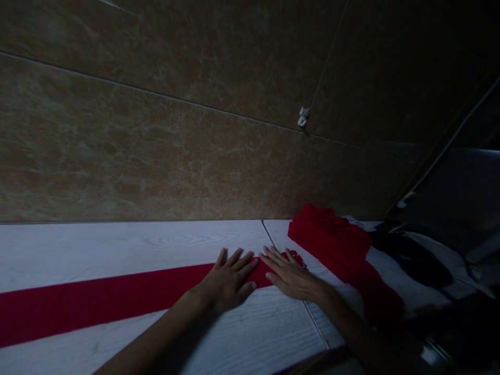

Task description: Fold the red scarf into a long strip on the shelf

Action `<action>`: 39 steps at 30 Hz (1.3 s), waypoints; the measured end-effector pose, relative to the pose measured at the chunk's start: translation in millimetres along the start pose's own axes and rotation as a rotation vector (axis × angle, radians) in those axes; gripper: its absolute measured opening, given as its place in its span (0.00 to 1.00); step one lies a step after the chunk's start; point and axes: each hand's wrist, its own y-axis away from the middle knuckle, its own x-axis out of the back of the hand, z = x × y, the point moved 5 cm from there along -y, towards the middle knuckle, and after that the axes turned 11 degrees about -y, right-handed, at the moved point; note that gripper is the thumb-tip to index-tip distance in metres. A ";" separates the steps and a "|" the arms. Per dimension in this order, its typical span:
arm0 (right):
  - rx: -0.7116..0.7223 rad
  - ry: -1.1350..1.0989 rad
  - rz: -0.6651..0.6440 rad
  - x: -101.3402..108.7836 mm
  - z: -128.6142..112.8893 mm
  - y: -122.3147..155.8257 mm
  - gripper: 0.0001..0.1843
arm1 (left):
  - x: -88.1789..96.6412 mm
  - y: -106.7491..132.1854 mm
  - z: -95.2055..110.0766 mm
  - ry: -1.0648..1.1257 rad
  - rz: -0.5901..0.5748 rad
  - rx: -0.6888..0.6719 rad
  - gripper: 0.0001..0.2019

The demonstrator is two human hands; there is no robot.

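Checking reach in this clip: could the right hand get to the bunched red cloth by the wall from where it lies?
Probably yes. The right hand lies flat on the red scarf; bare white tabletop separates it from the bunched red cloth, with nothing between.

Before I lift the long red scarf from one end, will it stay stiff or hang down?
The long red scarf would likely flop and hang, since it lies flat as a thin strip under the left hand and right hand. It looks light. On the smooth white table it may slide when pushed.
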 end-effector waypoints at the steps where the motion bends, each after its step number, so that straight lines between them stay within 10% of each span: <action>1: -0.002 -0.013 0.011 2.9 0.0 0.5 0.32 | 1.7 0.2 0.3 0.003 -0.004 0.001 0.33; 7: 0.001 -0.080 0.225 28.4 4.9 -12.6 0.30 | 17.8 -4.9 2.5 0.010 0.050 0.068 0.32; 17: -0.085 0.013 0.138 -7.3 -1.2 -25.8 0.31 | -5.5 -14.7 1.5 0.005 0.085 0.120 0.36; 26: -0.182 0.087 0.120 5.2 -28.8 -32.0 0.33 | 20.2 -3.5 3.0 0.014 0.061 0.117 0.38; 39: -0.251 0.066 0.164 -24.4 -46.7 -28.7 0.35 | 22.2 111.9 -113.1 -0.061 0.033 0.308 0.33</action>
